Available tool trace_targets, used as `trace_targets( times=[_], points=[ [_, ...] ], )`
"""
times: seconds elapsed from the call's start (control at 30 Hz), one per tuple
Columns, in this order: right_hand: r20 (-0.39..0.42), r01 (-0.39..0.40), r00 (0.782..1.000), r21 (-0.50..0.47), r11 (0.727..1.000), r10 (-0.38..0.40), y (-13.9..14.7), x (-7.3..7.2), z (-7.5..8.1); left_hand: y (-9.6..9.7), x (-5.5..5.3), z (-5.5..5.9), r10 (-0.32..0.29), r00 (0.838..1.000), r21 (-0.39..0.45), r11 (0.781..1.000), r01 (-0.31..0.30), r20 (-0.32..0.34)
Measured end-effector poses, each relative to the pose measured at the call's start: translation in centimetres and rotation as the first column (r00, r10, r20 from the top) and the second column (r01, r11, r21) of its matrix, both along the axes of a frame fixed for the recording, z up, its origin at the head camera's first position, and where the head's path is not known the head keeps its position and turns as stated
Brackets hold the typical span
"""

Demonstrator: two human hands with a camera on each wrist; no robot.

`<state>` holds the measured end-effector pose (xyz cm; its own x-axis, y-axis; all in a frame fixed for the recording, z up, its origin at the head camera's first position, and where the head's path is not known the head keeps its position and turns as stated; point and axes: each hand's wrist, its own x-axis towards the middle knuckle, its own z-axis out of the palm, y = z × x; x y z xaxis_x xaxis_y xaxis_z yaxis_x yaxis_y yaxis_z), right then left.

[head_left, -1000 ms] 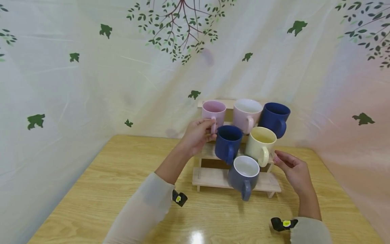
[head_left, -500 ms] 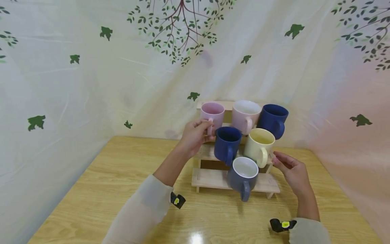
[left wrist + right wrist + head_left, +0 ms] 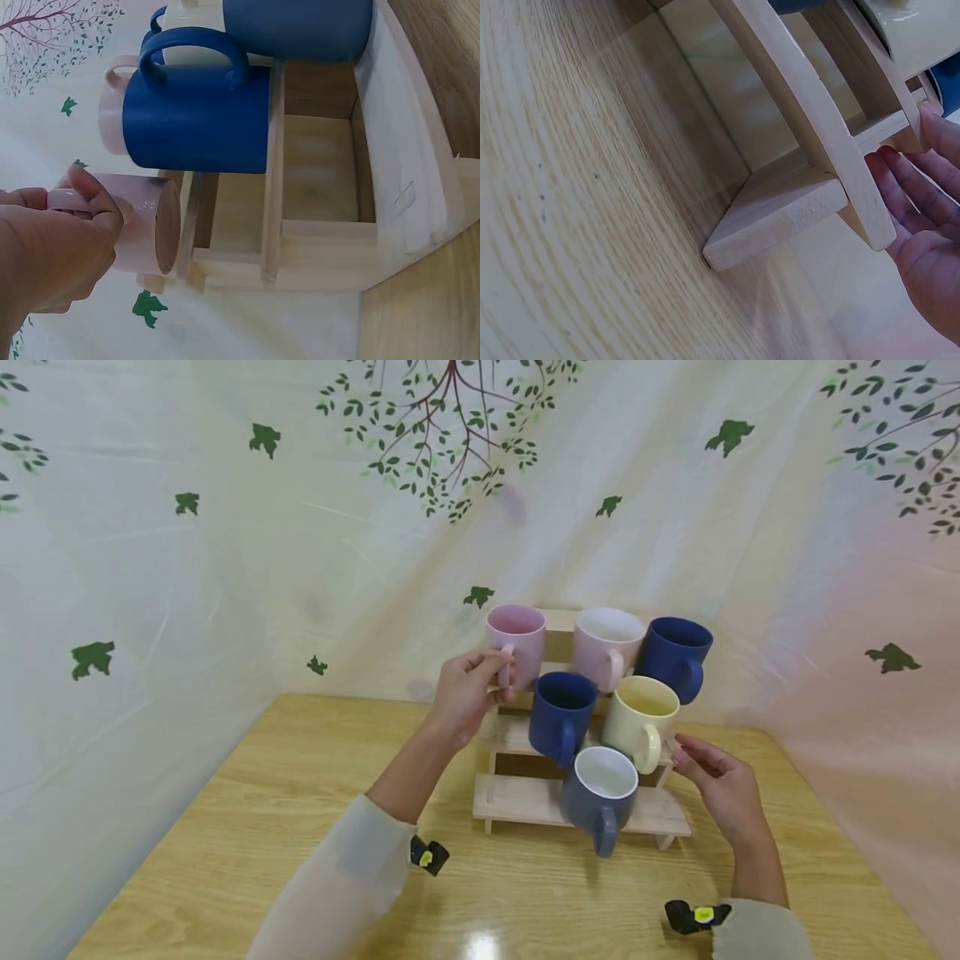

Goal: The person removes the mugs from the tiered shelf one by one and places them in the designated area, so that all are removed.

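My left hand (image 3: 467, 697) pinches the handle of a pink mug (image 3: 529, 647) at the left end of the top step of a wooden tiered stand (image 3: 517, 797). In the left wrist view the pink mug (image 3: 142, 225) lies beyond a blue mug (image 3: 202, 120), its base towards the stand. My right hand (image 3: 726, 789) grips the right end of the middle step. The right wrist view has the right hand's (image 3: 934, 247) thumb above that board and its fingers below.
A pale pink mug (image 3: 596, 656) and a dark blue mug (image 3: 666, 647) stand on the top step. Below are a yellow mug (image 3: 633, 714) and another blue one; a grey mug (image 3: 588, 806) is on the lowest step. A printed cloth (image 3: 375, 568) hangs behind the wooden table (image 3: 285, 793).
My left hand has drawn the pink mug a little to the left, away from the pale pink mug. The right hand and the stand have stayed in place.
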<state>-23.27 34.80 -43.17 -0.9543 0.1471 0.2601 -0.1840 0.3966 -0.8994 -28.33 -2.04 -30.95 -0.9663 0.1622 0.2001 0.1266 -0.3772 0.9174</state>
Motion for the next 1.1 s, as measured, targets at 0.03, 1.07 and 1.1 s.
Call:
trace_targets(
  times=[0.03, 1.07, 1.1],
  points=[
    [-0.002, 0.000, 1.000, -0.001, 1.000, 0.000, 0.0, 0.0, 0.0, -0.2, 0.0, 0.1, 0.007, 1.000, 0.006, 1.000, -0.007, -0.004],
    [0.036, 0.019, 0.999, 0.012, 1.000, -0.019, -0.2, 0.6, 0.5, -11.5, -1.3, 0.2, 0.156, 0.988, 0.092, 0.983, -0.157, 0.010],
    [0.038, 0.020, 0.999, 0.012, 1.000, -0.020, -0.2, 0.6, 0.5, -11.9, -1.4, 0.0, 0.162, 0.987, 0.090, 0.982, -0.163, 0.019]
  ],
)
